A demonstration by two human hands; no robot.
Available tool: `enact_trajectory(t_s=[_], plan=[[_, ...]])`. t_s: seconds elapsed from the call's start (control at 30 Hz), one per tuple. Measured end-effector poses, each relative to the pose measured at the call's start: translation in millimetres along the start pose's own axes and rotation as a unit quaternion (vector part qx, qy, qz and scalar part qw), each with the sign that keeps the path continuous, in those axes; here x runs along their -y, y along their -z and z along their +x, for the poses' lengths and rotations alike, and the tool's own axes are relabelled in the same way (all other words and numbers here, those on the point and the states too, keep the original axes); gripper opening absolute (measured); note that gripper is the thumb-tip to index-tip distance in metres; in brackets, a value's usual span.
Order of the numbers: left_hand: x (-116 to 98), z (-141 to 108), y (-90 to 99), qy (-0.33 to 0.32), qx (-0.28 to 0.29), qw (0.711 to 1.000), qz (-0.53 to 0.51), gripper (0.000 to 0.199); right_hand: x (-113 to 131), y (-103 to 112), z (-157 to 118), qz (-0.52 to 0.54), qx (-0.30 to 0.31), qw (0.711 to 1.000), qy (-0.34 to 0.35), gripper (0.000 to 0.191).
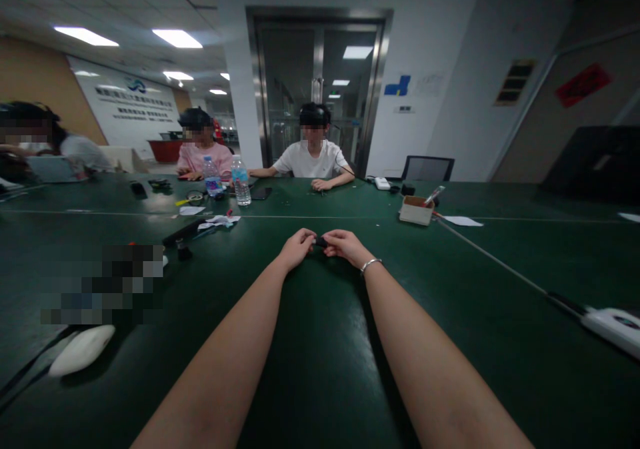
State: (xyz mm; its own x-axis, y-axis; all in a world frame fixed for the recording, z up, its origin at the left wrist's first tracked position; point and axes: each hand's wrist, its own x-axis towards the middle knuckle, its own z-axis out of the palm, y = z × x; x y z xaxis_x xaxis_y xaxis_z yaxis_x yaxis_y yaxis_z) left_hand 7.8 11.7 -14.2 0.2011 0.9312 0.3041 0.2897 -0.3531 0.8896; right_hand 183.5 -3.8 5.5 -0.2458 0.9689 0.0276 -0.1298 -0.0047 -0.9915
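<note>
Both of my arms stretch forward over a dark green table [320,342]. My left hand [297,249] and my right hand [349,246] meet near the middle of the view, closed at either end of a small black object [321,242]. The left fingertips pinch its left end, which looks lighter in colour, and the right fingers grip its right end. Its exact kind is too small to tell. A silver bracelet circles my right wrist.
Left: a white rounded object [83,350] with a strap, papers [219,222], two water bottles [241,181]. Right: a small cardboard box [416,211], a cable and a white power strip [615,326]. A person [314,156] sits opposite; others sit further left.
</note>
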Motion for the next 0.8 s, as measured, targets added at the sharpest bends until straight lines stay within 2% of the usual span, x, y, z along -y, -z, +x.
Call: enact_trajectory(t_s=[0.17, 0.23, 0.37, 0.8], plan=[[-3.4, -2.0, 1.5, 0.005, 0.021, 1.000, 0.012, 0.032, -0.8, 1.2, 0.7, 0.005, 0.003, 1.000, 0.002, 0.011], [-4.6, -2.8, 1.9, -0.006, 0.023, 0.999, 0.026, 0.028, -0.6, 1.3, 0.5, 0.003, 0.004, 1.000, 0.002, 0.011], [-5.0, -3.1, 1.0, -0.004, 0.025, 1.000, -0.002, 0.028, 0.4, 0.8, -0.6, -0.001, -0.001, 1.000, 0.001, 0.010], [-7.2, -4.3, 1.9, 0.007, 0.006, 1.000, 0.021, 0.031, 2.4, -0.8, -1.9, -0.007, -0.006, 1.000, -0.008, 0.007]])
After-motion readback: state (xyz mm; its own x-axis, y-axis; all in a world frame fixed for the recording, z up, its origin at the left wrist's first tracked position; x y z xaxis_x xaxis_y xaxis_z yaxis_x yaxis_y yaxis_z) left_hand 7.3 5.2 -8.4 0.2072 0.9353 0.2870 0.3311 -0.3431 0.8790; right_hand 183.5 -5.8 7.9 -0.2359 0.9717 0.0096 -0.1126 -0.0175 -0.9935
